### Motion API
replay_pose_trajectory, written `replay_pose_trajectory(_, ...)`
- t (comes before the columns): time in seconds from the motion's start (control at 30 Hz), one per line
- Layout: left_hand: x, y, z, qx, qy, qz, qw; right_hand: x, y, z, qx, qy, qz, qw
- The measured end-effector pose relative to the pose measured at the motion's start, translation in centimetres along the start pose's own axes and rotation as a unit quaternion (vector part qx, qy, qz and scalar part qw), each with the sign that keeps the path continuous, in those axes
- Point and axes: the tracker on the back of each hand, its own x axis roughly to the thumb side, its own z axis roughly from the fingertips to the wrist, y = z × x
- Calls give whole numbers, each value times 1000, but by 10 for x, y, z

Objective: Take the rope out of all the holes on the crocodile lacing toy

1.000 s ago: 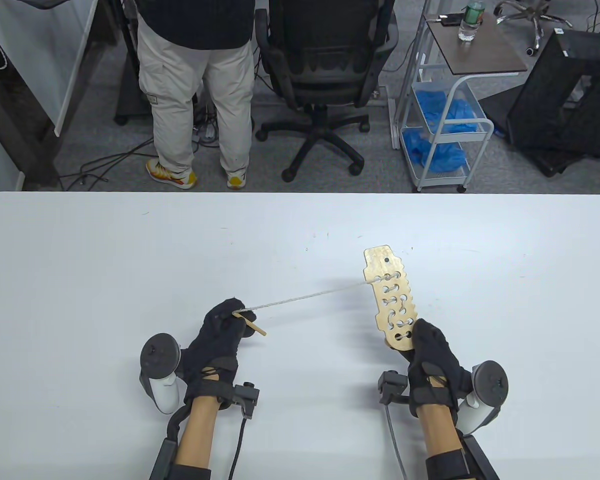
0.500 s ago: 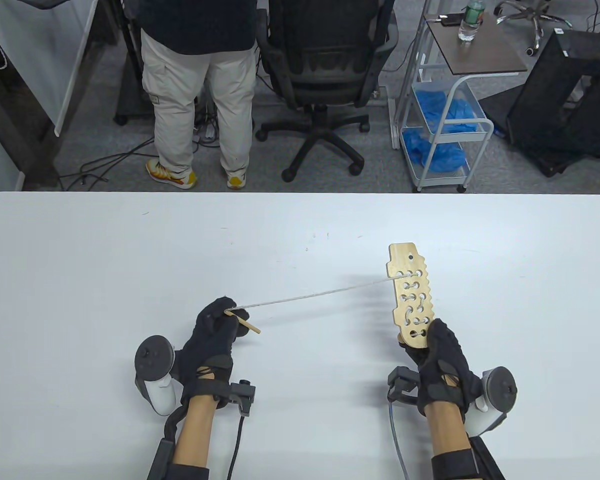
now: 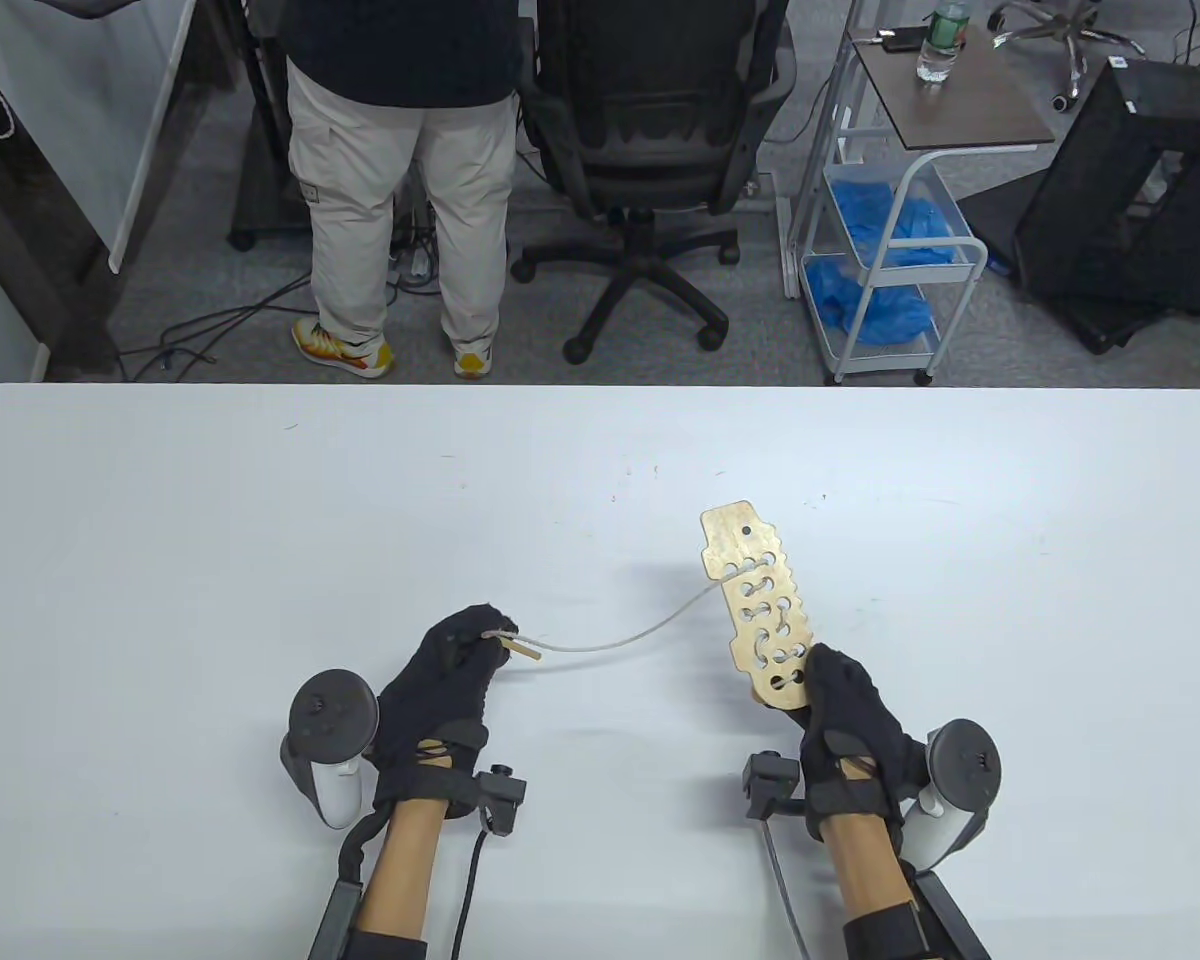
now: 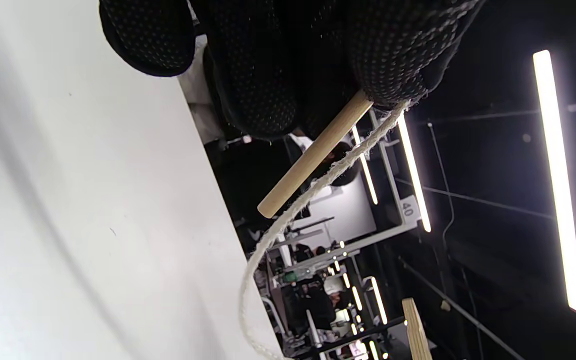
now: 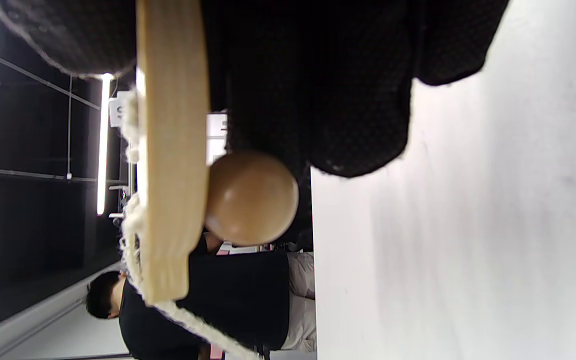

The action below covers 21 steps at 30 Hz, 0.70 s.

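on the left, near the table's (image 3: pixel 160 520) near edge, the left hand (image 3: pixel 440 690) has its fingers curled, pinching a short wooden needle stick (image 3: pixel 522 650) at the end of the rope (image 3: pixel 620 635). in the left wrist view the stick (image 4: pixel 313 155) juts out from between the gloved fingertips (image 4: pixel 393 65) with the rope (image 4: pixel 288 220) running alongside it. the rope sags in a loose curve above the white tabletop, rising to the right toward the crocodile lacing toy (image 3: pixel 755 605). it meets the toy at its far holes, and more rope threads through the holes along the board. the toy is a flat wooden board held tilted above the table, its far end leaning left. the right hand (image 3: pixel 845 725) grips its near end, fingers wrapped around it. the right wrist view shows the board (image 5: pixel 170 150) edge-on with a round wooden bead (image 5: pixel 250 197) against its underside and frayed rope (image 5: pixel 133 235) on the other face. beyond the table's far edge stand a person (image 3: pixel 400 170) and an office chair (image 3: pixel 650 150).
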Motion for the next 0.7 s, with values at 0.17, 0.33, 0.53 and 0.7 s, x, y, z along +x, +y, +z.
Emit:
replay_pose_trajectory(0.17,13,-8,3,-5,-44,-35,998,0,12,5,25,-26,39,999)
replay_pose_trajectory(0.33,27,-15,8,5,-92,-70,993,6,26,11,63,-78,107,989)
replay_pose_trajectory(0.53,39,-20,14,16,-131,-94,987,8,41,18,99,-130,180,970)
replay_pose_trajectory(0.7,42,-22,16,18,-142,-90,986,4,49,20,120,-156,212,957)
